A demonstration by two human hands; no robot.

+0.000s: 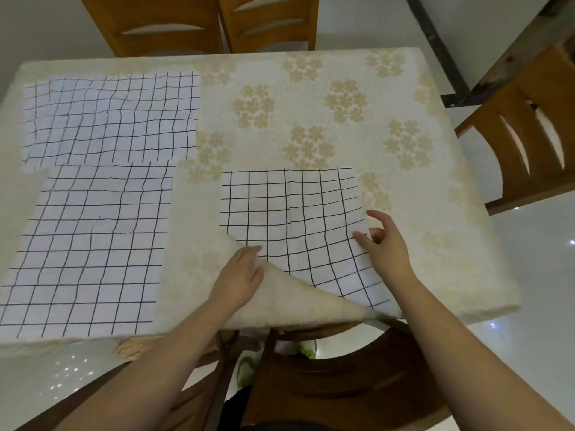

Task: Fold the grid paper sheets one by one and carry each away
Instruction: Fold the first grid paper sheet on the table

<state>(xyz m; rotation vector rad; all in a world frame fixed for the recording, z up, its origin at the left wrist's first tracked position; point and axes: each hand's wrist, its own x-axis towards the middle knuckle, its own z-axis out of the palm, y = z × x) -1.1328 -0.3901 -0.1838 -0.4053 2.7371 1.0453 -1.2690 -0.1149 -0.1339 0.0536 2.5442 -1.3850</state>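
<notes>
sheet [292, 213] lower centre on surface [404, 88] | left hand [239, 281] fingers hold its turned-up corner, right hand [385, 244] fingers loosely spread on its edge | we judge it light, limp: grip corners | 2 more sheets [102, 181] left

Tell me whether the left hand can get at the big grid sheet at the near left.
Probably yes: the left hand holds the folded-up corner of the centre sheet; the near-left sheet lies flat beside it with nothing between.

Two grid sheets [93, 244] lay at the surface's [311, 88] left, one behind the other; a third sheet [295, 219] lay right of them, near the front edge.
</notes>
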